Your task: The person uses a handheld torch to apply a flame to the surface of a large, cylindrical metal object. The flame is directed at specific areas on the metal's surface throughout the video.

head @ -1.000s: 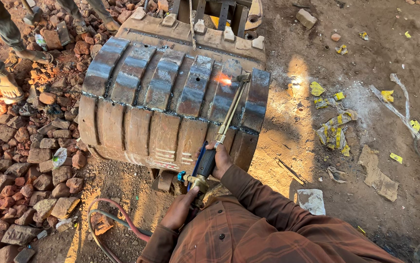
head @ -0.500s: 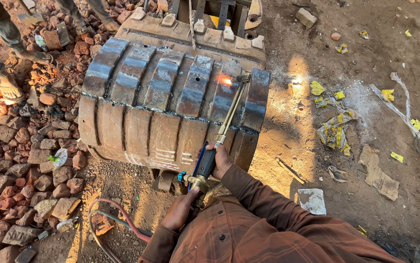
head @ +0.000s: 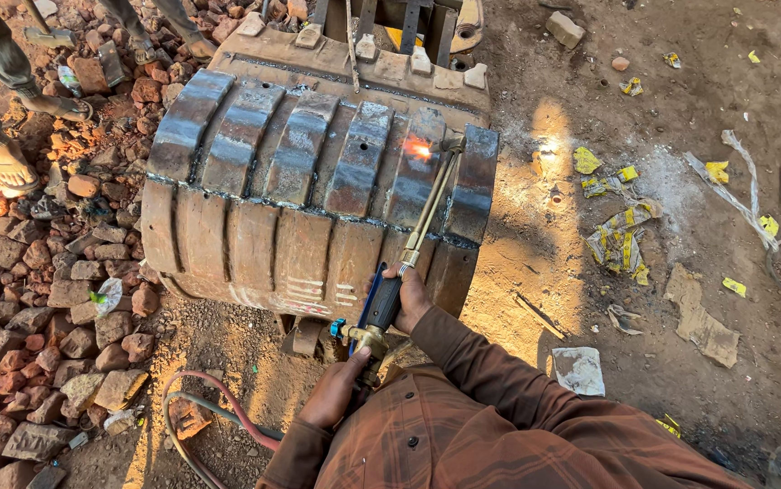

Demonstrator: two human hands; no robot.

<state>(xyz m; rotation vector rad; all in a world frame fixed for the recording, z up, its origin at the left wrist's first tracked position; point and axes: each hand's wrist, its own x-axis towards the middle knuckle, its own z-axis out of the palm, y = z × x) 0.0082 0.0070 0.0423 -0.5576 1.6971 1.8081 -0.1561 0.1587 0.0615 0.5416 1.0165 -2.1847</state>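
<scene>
Rubble crowds my left, brick pieces right up against bucket edge; bare dirt ground open on right, scattered with yellow scraps. Another person's feet stand at far left. Hoses loop near my left elbow. Excavator bucket lies dead ahead, rusty, ribbed with welded steel strips. Cutting torch spans it, tip glowing orange at upper right rib. Right hand grip clenched around torch handle; left hand grip closed on brass valve end.
</scene>
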